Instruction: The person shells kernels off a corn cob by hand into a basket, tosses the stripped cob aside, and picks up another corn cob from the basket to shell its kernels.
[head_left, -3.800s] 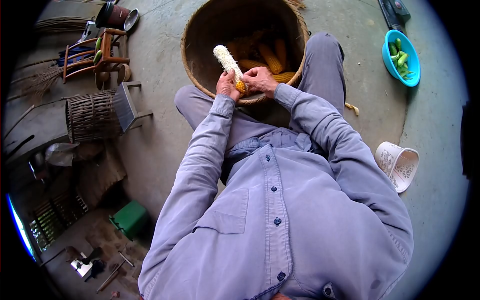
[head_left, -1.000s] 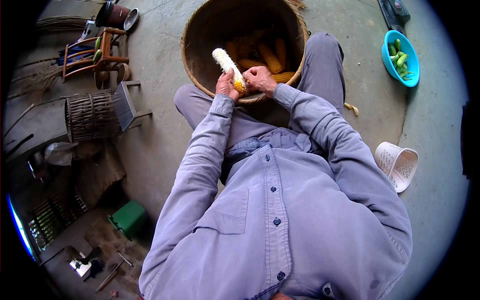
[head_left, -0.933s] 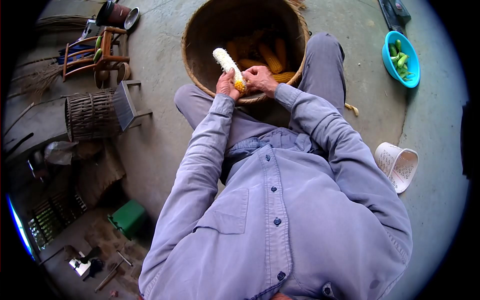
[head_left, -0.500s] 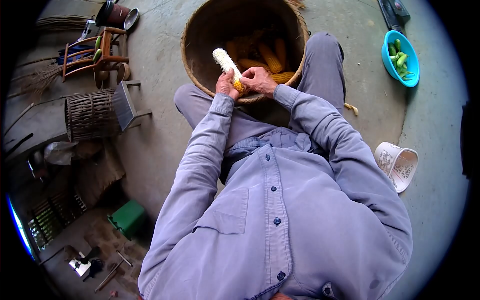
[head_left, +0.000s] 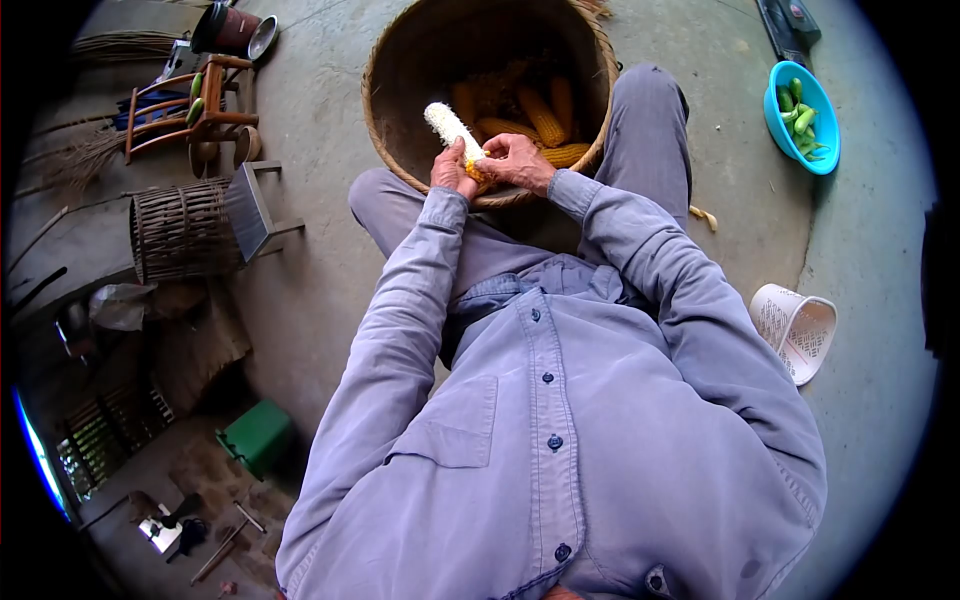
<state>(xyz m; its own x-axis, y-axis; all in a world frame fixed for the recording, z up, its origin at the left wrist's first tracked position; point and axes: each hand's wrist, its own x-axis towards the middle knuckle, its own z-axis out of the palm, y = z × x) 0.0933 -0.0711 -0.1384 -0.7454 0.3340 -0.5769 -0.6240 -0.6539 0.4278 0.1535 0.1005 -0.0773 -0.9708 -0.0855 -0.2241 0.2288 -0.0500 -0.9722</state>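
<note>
A corn cob (head_left: 450, 127) is stripped white along its upper length, and yellow kernels still cover its lower end. My left hand (head_left: 453, 172) is closed around that lower end and holds the cob tilted over the near rim of a deep woven basket (head_left: 400, 60). The fingers and thumb of my right hand (head_left: 520, 165) are pinched against the kernels, partly hiding them. Inside the basket lie several yellow corn ears (head_left: 540, 115) and looser pieces in shadow.
My knees flank the basket. To the right, a blue basin (head_left: 828, 120) holds green vegetables, and a white perforated basket (head_left: 770, 320) lies on its side. On the left are a wooden chair (head_left: 215, 115), a wicker basket (head_left: 180, 230), a small stool (head_left: 255, 215) and a green bin (head_left: 255, 438).
The cob has shifted slightly downward in my left hand. My right fingers have moved a little over the kernels. Everything else stays in place.
</note>
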